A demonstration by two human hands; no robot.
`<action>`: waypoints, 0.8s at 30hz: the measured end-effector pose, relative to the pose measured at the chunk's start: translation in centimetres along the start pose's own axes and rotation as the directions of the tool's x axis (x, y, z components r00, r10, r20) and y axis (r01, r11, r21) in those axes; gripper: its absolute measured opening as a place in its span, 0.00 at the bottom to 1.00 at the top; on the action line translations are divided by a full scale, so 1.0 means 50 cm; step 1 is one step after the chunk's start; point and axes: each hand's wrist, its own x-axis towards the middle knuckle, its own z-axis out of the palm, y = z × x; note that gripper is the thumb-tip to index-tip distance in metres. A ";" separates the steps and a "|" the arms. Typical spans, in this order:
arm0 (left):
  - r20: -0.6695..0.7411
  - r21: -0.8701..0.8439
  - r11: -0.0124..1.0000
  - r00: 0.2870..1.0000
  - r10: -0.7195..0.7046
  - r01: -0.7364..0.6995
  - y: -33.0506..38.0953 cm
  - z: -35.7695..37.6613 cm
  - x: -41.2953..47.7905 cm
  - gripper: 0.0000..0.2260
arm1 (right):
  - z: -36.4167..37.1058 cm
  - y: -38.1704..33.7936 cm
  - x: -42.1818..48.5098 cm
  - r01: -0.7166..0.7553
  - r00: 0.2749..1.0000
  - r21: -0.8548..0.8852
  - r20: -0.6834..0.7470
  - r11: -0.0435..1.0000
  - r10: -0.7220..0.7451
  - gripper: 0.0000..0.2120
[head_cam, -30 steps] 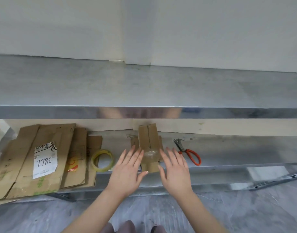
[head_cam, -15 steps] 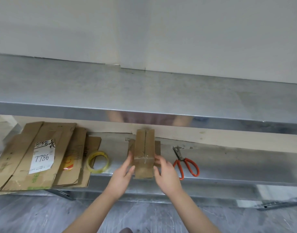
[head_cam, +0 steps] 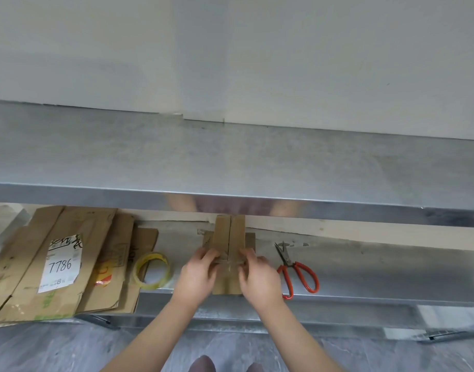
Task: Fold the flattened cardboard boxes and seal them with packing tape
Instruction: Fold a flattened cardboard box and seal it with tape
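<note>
Head view: steel bench point(head_cam: 364, 267) under steel shelf point(head_cam: 230, 162), grey wall point(head_cam: 257, 49); left hand point(head_cam: 197, 275) and right hand point(head_cam: 260, 277) grip box point(head_cam: 229, 234).

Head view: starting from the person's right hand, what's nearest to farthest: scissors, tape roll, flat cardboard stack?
1. Scissors, just right of the right hand, which holds the small box.
2. Tape roll, left, beyond the left hand.
3. Flat cardboard stack, far left.
</note>
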 end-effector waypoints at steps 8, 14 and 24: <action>0.479 -0.104 0.993 0.873 0.095 -0.051 -0.049 -0.091 0.053 0.25 | -0.044 0.063 0.028 0.054 0.954 0.113 0.289 0.992 -0.085 0.32; 0.339 -0.092 0.995 0.938 0.072 -0.043 -0.030 -0.069 0.072 0.17 | -0.030 0.048 0.052 0.076 0.986 0.102 0.139 0.992 -0.090 0.18; 0.146 -0.207 0.977 0.989 -0.017 0.047 -0.017 -0.022 0.035 0.12 | -0.019 0.028 0.031 -0.068 0.997 0.357 0.053 0.932 0.052 0.15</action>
